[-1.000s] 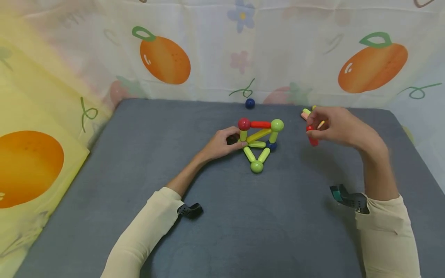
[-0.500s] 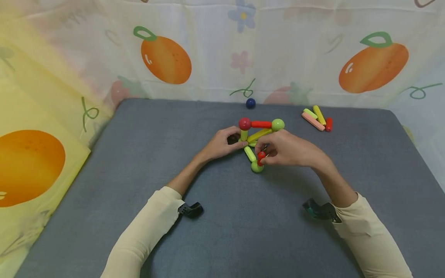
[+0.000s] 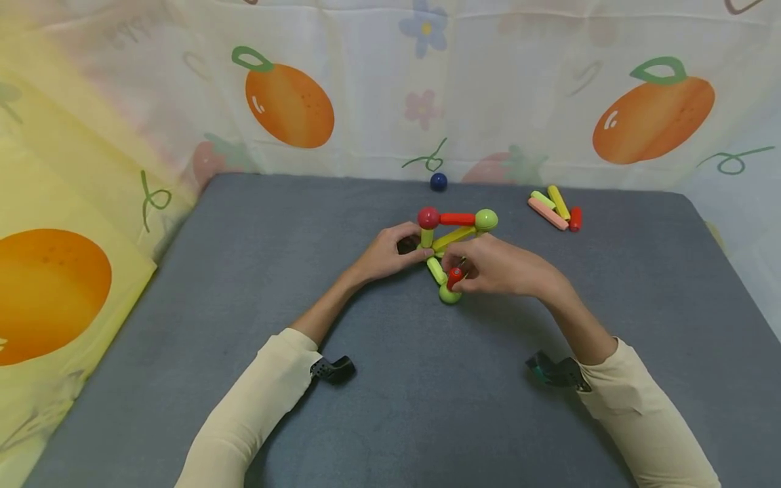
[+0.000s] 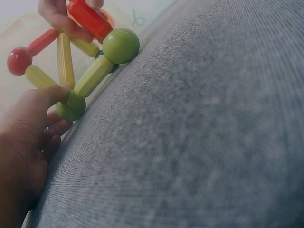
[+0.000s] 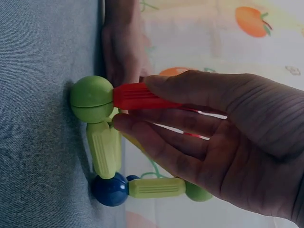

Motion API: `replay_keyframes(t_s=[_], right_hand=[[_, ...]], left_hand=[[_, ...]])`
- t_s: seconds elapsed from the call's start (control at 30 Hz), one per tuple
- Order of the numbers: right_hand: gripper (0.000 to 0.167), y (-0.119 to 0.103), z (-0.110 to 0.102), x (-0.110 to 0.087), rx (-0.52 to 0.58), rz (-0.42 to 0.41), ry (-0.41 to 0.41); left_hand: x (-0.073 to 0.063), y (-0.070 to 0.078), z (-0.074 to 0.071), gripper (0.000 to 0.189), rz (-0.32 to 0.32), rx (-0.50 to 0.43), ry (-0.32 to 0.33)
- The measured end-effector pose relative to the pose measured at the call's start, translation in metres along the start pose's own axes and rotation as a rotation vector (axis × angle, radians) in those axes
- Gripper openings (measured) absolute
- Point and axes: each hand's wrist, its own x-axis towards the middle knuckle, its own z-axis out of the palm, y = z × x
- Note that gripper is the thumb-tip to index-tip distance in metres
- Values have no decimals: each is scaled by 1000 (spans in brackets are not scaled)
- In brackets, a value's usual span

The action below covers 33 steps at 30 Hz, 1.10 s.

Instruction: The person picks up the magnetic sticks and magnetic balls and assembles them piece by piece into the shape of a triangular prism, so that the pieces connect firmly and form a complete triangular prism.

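A small frame of magnetic rods and balls stands on the grey table. My left hand grips the green ball at its left lower corner, thumb on top. My right hand pinches a red magnetic rod between thumb and fingers. That rod rises from the front green ball, its lower end touching it. Higher up, a red rod joins a red ball to a green ball, and a yellow rod runs diagonally. The blue corner ball is hidden behind my right hand in the head view.
Several loose rods lie at the back right: a pink rod, a yellow rod, a red rod and a light green one. A loose blue ball sits at the back edge, before a fruit-print curtain.
My right hand has come left from the loose rods, carrying the red rod to the front green ball. Over the last half second it has shifted only slightly. My left hand has stayed put.
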Motion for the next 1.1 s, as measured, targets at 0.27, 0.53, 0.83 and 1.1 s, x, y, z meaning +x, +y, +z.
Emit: replay_keyframes(t_s=[0.27, 0.53, 0.83, 1.1], right_hand=[[11, 1, 1, 2, -23, 3, -9], [28, 1, -3, -3, 28, 7, -41], [24, 29, -73, -7, 256, 43, 196], [29, 82, -102, 77, 145, 152, 283]], left_hand=[[1, 0, -1, 23, -4, 7, -7], [0, 1, -1, 24, -9, -2, -11], [-1, 2, -1, 20, -26, 21, 2], [-2, 2, -3, 19, -17, 36, 3]])
